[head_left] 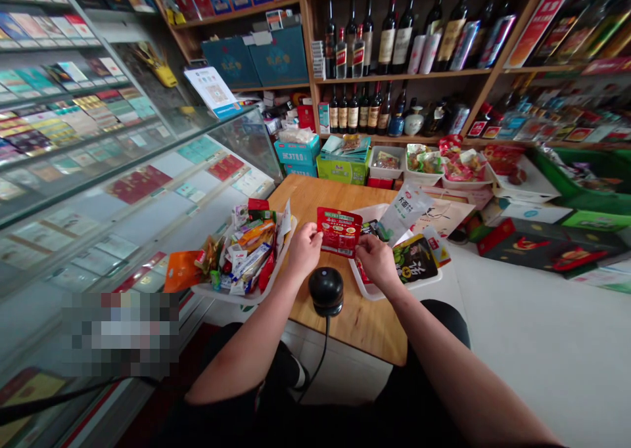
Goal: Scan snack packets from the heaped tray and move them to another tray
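Note:
Between my hands a red snack packet (338, 231) with printed text is held up above the wooden table. My left hand (304, 247) pinches its left edge, and my right hand (377, 259) grips its lower right corner. Just below the packet stands a black dome-shaped device (326, 290) with a cable, like a desktop scanner. On the left is a white basket (251, 298) heaped with small colourful snack packs. Under my right hand sits another white basket (434, 278) with larger packets, among them a black pouch (415, 259) and a clear-and-white pouch (400, 211).
The wooden table (296, 195) stands beside a glass display counter (197, 198) on the left. Behind it are trays of snacks (421, 161) and shelves of bottles (389, 34). Boxes (532, 244) line the floor at right. The scanner cable (323, 353) hangs off the table's front edge.

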Demonstrator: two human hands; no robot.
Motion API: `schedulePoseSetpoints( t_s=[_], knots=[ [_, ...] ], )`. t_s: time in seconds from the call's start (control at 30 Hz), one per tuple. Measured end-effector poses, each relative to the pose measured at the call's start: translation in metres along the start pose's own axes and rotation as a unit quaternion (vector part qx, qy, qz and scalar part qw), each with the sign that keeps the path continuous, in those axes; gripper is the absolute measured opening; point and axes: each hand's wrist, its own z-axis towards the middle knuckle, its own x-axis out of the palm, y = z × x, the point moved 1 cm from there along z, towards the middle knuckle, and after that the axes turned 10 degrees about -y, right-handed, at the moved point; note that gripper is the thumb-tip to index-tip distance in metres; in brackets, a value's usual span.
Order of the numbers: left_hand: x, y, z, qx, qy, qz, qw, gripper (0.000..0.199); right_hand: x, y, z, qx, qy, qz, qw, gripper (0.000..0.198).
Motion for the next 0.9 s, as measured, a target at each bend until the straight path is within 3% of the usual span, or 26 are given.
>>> schedulePoseSetpoints(
  t_s=[0.23,0.47,0.73,0.9],
  knots=[
    [0.046,-0.024,0.011,0.052,0.075,-0.008,0.996,0.013,-0.033,-0.011,-0.001,-0.016,-0.066,-0.079,0.995,0.018],
    [0.093,-0.056,0.031,0.114,0.087,0.024,0.989,0.017,-0.06,-0.017,0.014,-0.015,-0.092,-0.122,0.988,0.022],
    [0.14,-0.078,0.058,0.113,0.142,0.031,0.983,0.013,-0.086,-0.015,0.045,-0.069,-0.08,-0.233,0.967,0.026],
    [0.166,-0.081,0.07,0.078,0.172,0.022,0.982,0.016,-0.087,-0.013,0.058,-0.037,-0.049,-0.31,0.949,0.027]
  ],
)
